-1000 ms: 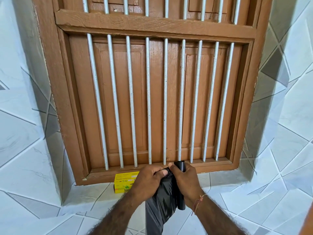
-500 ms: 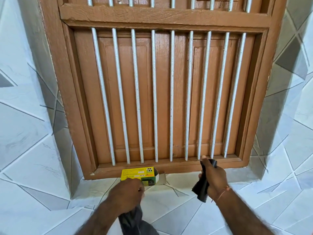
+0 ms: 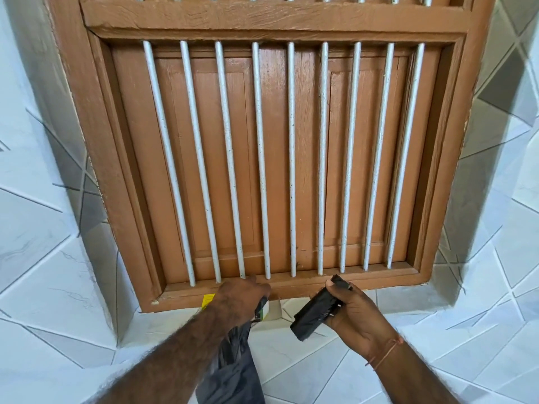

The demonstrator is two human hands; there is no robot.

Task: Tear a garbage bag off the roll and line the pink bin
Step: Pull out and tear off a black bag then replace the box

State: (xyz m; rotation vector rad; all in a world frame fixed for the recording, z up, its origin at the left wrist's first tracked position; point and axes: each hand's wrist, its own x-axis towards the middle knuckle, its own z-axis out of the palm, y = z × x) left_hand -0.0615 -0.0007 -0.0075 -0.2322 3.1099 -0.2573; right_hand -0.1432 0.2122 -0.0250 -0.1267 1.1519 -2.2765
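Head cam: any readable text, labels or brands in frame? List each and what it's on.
None legible.
Yellow box on the sill, mostly hidden behind the left hand: only a strip shows, with faint print too small to read.
Box's white and green end: no readable text.
Roll of black bags in the right hand, torn-off bag, window frame: no visible text.

Yellow box [image 3: 208, 300] on tiled sill [image 3: 393, 304]

Torn bag [image 3: 233, 371] and roll [image 3: 316, 312] are now apart, left hand [image 3: 239, 298] over the box [image 3: 208, 300].
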